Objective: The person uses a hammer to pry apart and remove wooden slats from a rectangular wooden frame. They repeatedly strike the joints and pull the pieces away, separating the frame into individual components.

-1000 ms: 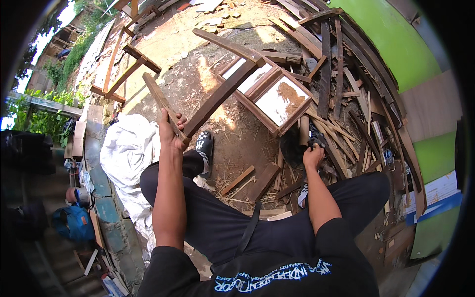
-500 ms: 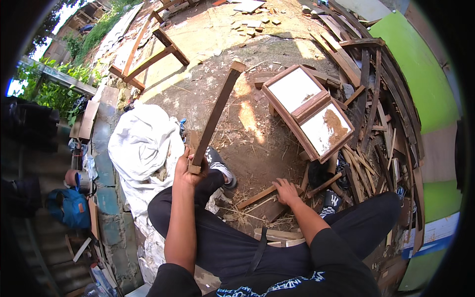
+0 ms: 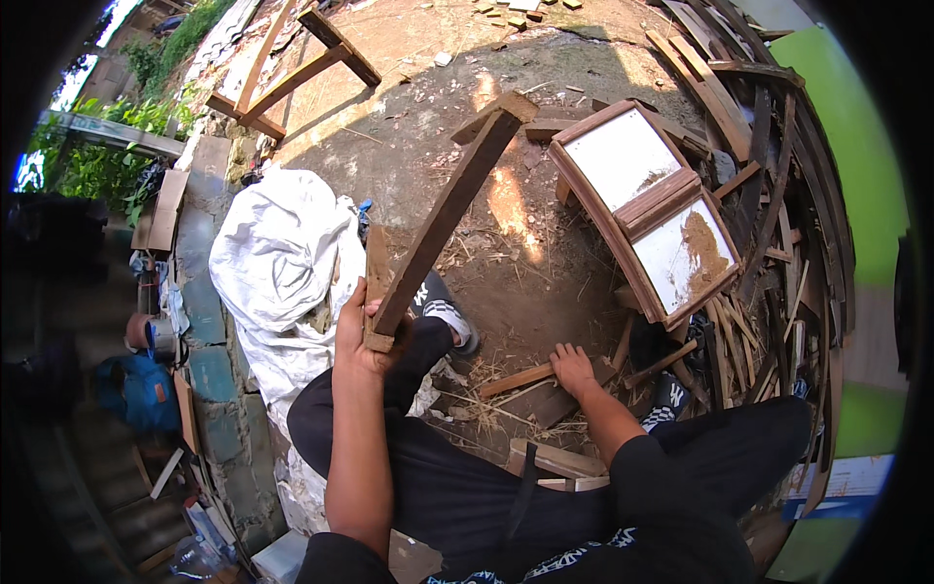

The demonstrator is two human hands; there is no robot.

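Observation:
Upright at left of centre, my left hand (image 3: 356, 336) is closed round the lower end of a brown wooden frame piece (image 3: 443, 224). Its long dark beam slants up and to the right, with a short crosspiece at the top and a paler piece beside my fingers. Low down between my legs, my right hand (image 3: 574, 370) has its fingers spread. It rests by the right end of a narrow wooden stick (image 3: 518, 379), above a short flat board (image 3: 566, 397). Part of the stick's end is hidden by the hand.
A brown two-panel wooden frame with white panels (image 3: 623, 161) lies to the right, before a pile of scrap wood (image 3: 769, 195). White sacking (image 3: 282, 238) lies left, beside a block wall (image 3: 214, 331). A wooden frame (image 3: 297, 76) stands far left. Offcuts (image 3: 555, 457) lie near my lap.
The frame piece's upper end has come nearer and to the right, showing more of its crosspiece. My view has shifted slightly. My right hand stays beside the stick.

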